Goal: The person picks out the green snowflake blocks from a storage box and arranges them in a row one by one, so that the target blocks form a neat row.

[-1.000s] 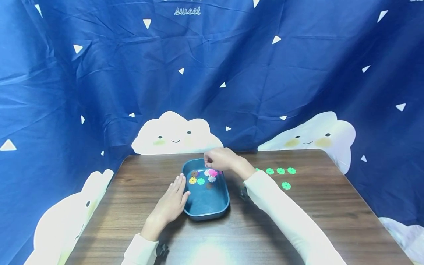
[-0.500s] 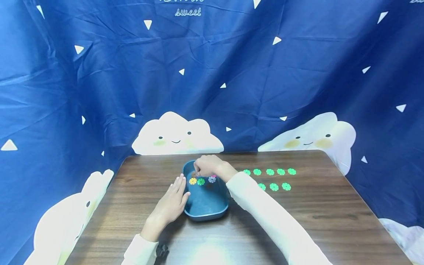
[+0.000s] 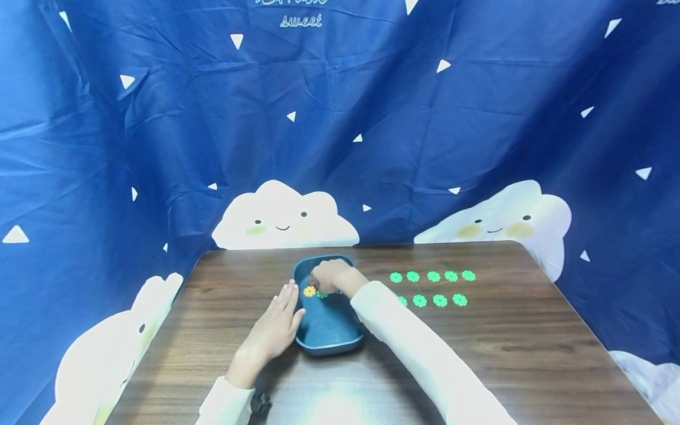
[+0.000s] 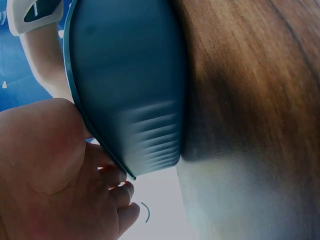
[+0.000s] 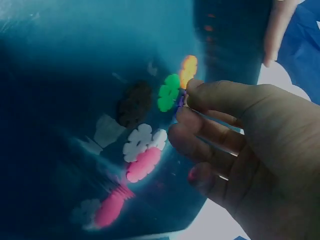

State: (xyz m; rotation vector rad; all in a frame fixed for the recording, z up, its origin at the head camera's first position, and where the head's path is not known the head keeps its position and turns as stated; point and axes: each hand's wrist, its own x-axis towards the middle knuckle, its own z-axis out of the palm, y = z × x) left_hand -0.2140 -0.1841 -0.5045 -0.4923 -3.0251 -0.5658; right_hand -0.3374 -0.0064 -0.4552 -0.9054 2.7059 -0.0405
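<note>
My left hand point(image 3: 273, 323) lies with straight fingers along the left rim of a blue tray point(image 3: 326, 348); in the left wrist view, the palm and fingers point(image 4: 117, 176) meet the tray's edge. Inside the tray's far half is my right hand point(image 3: 333, 276), thumb and fingertips slightly parted. Close to those tips in the right wrist view are a green flower-shaped piece point(image 5: 168, 93), an orange-yellow one point(image 5: 188, 70) and a partly hidden purple one point(image 5: 180, 99). Brown point(image 5: 135, 104), white point(image 5: 137, 142) and pink point(image 5: 144, 165) flower pieces lie beside them.
Right of the tray, several green flower pieces point(image 3: 434, 276) form two rows on the wooden table point(image 3: 510, 336). Behind the table hangs a blue curtain point(image 3: 340, 106) with white clouds. A dark wrist device point(image 3: 260, 402) sits at the left sleeve.
The right hand has moved left and lower into the tray, covering more pieces. Its sleeve has uncovered more of the green rows. The left hand has stayed at the rim.
</note>
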